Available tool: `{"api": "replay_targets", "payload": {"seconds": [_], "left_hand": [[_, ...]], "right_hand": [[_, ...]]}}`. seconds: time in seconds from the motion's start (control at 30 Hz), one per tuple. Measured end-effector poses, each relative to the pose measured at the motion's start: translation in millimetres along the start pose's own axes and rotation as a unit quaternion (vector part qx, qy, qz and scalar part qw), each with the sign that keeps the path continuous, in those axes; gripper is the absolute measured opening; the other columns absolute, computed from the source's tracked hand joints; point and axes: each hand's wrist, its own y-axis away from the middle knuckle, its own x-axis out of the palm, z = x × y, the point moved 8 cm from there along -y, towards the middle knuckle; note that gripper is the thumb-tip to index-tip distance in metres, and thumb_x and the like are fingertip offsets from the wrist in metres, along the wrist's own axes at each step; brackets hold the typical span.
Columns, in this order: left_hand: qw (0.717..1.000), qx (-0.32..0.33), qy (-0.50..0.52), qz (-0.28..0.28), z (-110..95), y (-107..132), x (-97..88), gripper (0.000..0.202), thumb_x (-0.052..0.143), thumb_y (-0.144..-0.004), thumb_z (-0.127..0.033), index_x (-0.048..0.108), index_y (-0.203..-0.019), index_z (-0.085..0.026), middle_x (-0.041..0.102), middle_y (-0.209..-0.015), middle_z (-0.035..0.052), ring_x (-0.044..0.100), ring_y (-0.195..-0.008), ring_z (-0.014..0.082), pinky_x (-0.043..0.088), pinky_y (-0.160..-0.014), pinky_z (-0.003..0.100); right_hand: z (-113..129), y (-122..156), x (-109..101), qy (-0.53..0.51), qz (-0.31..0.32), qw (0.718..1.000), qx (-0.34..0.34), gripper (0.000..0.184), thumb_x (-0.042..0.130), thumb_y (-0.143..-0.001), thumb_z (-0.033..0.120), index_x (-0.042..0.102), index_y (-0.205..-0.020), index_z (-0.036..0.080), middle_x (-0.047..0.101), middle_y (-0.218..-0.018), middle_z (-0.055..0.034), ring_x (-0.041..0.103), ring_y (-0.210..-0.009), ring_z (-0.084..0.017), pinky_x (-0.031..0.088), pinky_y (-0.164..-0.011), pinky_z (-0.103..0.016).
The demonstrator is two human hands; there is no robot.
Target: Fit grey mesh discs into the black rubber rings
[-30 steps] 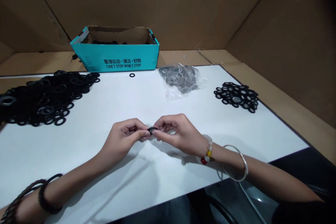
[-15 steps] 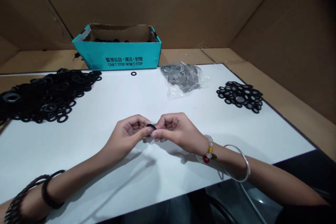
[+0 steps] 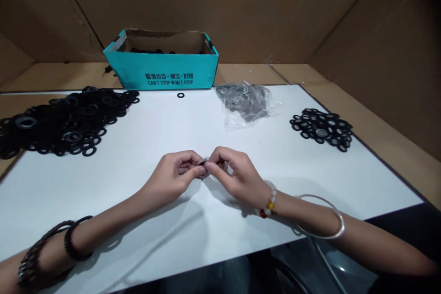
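My left hand [image 3: 177,172] and my right hand [image 3: 230,172] meet fingertip to fingertip just above the white table [image 3: 165,211], near its middle. Both pinch the same small black ring [image 3: 204,164], of which only a sliver shows between the fingers. A big heap of black rings [image 3: 65,121] lies at the far left. A smaller pile of black rings [image 3: 322,128] lies at the far right. A clear plastic bag of grey rings [image 3: 245,101] rests behind my hands.
A teal cardboard box [image 3: 165,73] with dark rings inside stands at the back. One loose black ring [image 3: 180,95] lies in front of it. Brown cardboard walls [image 3: 379,46] enclose the table on the back and right.
The hands have pressed closer together, so the ring that showed plainly between the fingertips is now mostly covered. The camera has shifted slightly, moving the whole scene a little to the right.
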Motion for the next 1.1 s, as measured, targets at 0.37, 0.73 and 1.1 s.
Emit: {"api": "replay_targets", "payload": {"seconds": [0.37,0.73,1.1], "left_hand": [[0.992,-0.014,0.103,-0.067,3,2,-9.4,0.01,0.061,-0.076,-0.023,0.059,-0.073,-0.014,0.065,-0.067,0.0017,0.063,-0.068,0.0135,0.05,-0.066,0.024],[0.992,-0.027,0.122,0.032,6,-2,-0.3,0.018,0.062,-0.077,-0.031,0.058,-0.077,-0.014,0.066,-0.07,0.0045,0.062,-0.069,0.0145,0.049,-0.064,0.026],[0.983,-0.052,0.165,0.066,0,0,8.3,0.017,0.068,-0.07,-0.029,0.062,-0.071,-0.014,0.064,-0.065,0.0023,0.06,-0.064,0.0131,0.048,-0.064,0.025]], "right_hand": [[-5,0,2,-0.006,0.015,0.999,0.046,0.019,0.05,-0.084,0.025,0.05,-0.068,0.015,0.049,-0.058,0.0025,0.04,-0.052,-0.007,0.033,-0.05,-0.02],[-9,0,12,-0.003,0.075,0.997,0.015,0.024,0.034,-0.093,0.026,0.048,-0.076,0.017,0.053,-0.066,0.0013,0.045,-0.059,-0.008,0.036,-0.058,-0.021],[7,1,13,0.007,0.08,0.993,-0.092,0.026,0.04,-0.09,0.024,0.042,-0.065,0.018,0.037,-0.058,0.004,0.037,-0.054,-0.008,0.032,-0.053,-0.022]]}}
